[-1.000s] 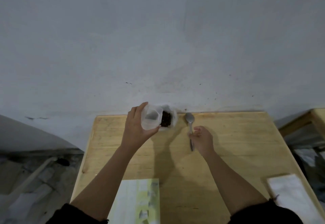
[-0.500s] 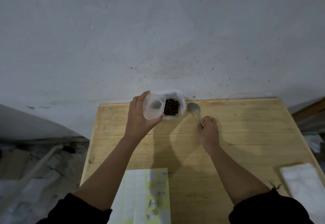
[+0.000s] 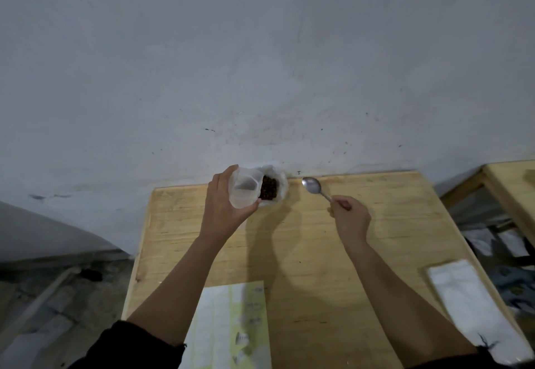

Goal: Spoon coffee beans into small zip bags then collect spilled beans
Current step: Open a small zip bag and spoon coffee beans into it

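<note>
Two hands are occupied: a small translucent zip bag [image 3: 241,195] is gripped by the left hand [image 3: 223,212] beside dark coffee beans [image 3: 268,190] at the far edge of the light wooden table [image 3: 376,253]. A silver metal spoon [image 3: 312,185] is pinched by the right hand [image 3: 351,219]. Print on the near green-and-white sheet [image 3: 228,325] cannot be read.

I am in a plain work room, like a small packing corner of a store room. The upper part of the frame is only a bare grey wall [image 3: 260,64] with small stains. My table [image 3: 376,224] is of raw light wood and stands against this wall. At the right edge is a second wooden table [image 3: 509,183], with untidy papers [image 3: 492,247] below it. At lower left the floor [image 3: 43,296] is rough and dusty. White flat bags [image 3: 469,308] lie at lower right.
</note>
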Available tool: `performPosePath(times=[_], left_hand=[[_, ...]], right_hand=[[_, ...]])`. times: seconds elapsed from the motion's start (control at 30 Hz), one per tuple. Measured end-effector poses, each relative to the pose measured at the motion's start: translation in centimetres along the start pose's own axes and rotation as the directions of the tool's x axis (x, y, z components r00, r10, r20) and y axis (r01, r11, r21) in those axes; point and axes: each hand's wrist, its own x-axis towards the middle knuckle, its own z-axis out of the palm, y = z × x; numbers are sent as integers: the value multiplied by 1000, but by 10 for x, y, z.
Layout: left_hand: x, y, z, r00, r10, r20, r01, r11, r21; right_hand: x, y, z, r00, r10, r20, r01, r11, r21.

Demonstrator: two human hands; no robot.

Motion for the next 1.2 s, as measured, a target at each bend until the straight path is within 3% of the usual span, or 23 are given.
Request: performPosePath(times=[0.13,0.23,0.33,0.53,0.77,0.9,1.07,1.2], left_hand=[[-6,2,-9,1000,-23,1,23,999,-27],[-9,-1,-17,1000,-24,2,24,1000,-16],[-12,-6,-25,999,-42,11,41,999,35],[-19,-21,-34,1000,-13,6,11,975,221],[-27,-40,-41,994,-62,91,32,953,300],[-29,-46,-41,989,-79,126,36,948,318],[-27,-47,-33,984,-98,147,39,933,357],[-22,-43,-23,974,-147,170,71,919,389]], right_hand=[[-10,-26,1,999,49,-13,-41,934,355],[-21,-37,9,999,10,32,-24,892,451],[-33,-41,23,994,-68,87,27,916,401],[-43,-40,55,971,-191,145,178,979,99],[-35,-26,88,982,89,168,-118,979,166],[-29,-27,94,936,304,179,-351,860,370],[-23,-25,84,888,397,231,-459,746,483],[-19,-35,61,886,374,275,-464,706,536]])
